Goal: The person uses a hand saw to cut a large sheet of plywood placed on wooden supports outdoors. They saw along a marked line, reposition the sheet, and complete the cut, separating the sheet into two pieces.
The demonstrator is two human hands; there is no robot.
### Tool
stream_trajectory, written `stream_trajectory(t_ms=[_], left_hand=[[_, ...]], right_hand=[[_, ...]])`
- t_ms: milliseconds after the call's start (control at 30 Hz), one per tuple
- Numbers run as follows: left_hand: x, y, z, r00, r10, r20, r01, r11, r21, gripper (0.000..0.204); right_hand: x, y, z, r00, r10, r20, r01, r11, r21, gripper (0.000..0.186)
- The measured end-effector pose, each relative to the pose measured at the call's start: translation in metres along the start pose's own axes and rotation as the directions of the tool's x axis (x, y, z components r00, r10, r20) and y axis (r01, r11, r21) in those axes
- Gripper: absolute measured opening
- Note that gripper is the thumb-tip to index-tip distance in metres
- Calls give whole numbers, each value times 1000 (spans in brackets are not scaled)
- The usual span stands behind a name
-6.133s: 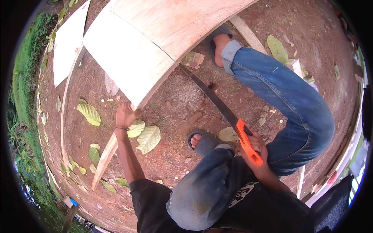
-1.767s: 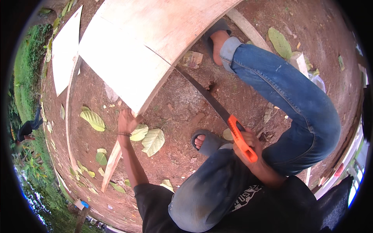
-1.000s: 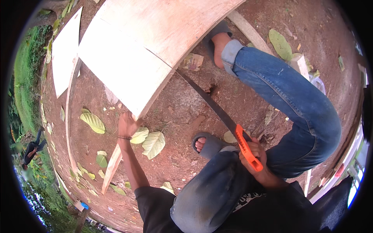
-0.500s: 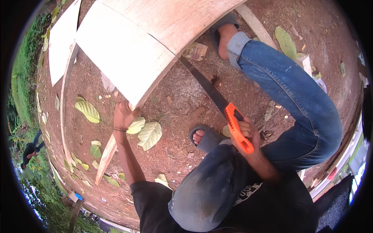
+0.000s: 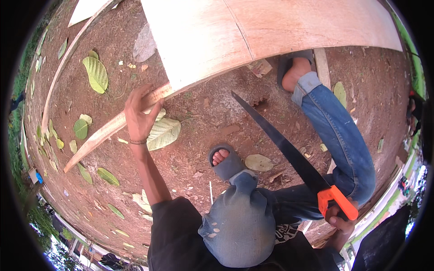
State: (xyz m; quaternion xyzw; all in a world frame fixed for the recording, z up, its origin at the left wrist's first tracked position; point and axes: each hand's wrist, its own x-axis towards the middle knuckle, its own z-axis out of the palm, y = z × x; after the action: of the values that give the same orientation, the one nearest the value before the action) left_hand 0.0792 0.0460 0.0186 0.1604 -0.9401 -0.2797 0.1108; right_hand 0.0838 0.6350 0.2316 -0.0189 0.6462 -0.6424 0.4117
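Observation:
My right hand (image 5: 340, 217) is closed around the orange handle (image 5: 333, 202) of a hand saw. The saw's dark blade (image 5: 282, 142) points up and to the left, its tip apart from the plywood's near edge. A pale plywood sheet (image 5: 203, 40) lies raised off the ground, with a dark line or cut (image 5: 239, 28) running across it to the near edge. Beside its near left corner my left hand (image 5: 141, 115) grips a wooden batten (image 5: 104, 132), thumb on one side and fingers on the other. The batten runs under the sheet.
My sandalled feet (image 5: 226, 162) stand on brown soil among large leaves (image 5: 96, 74). Another long strip of wood (image 5: 58, 77) curves along the left, near a second pale board (image 5: 83, 11). A further timber (image 5: 322, 67) passes beneath the sheet beside my right foot.
The saw has come away from the plywood's edge, down and to the right. My left hand has shifted from the sheet's corner onto the batten. The whole view has turned.

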Motion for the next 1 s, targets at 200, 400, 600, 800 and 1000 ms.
stream_trajectory(t_ms=[200,400,600,800,1000], left_hand=[[-78,-106,-3,130,-942,-310,175,329,-928,94],[-77,-190,-12,337,-942,11,-293,-115,-949,101],[-50,-213,-1,61,-998,-18,-157,8,-988,80],[-67,-216,-11,219,-973,-68,-198,24,-980,77],[-64,-195,-10,226,-970,-86,-212,37,-977,77]], right_hand=[[88,-165,-79,953,-285,107,297,793,-533,27],[206,-139,-73,866,-494,-80,336,692,-639,27],[225,-114,-33,679,-718,151,295,79,-952,7],[257,-101,-32,607,-738,295,397,-40,-917,41],[396,-68,48,325,-803,499,522,-288,-803,71]])
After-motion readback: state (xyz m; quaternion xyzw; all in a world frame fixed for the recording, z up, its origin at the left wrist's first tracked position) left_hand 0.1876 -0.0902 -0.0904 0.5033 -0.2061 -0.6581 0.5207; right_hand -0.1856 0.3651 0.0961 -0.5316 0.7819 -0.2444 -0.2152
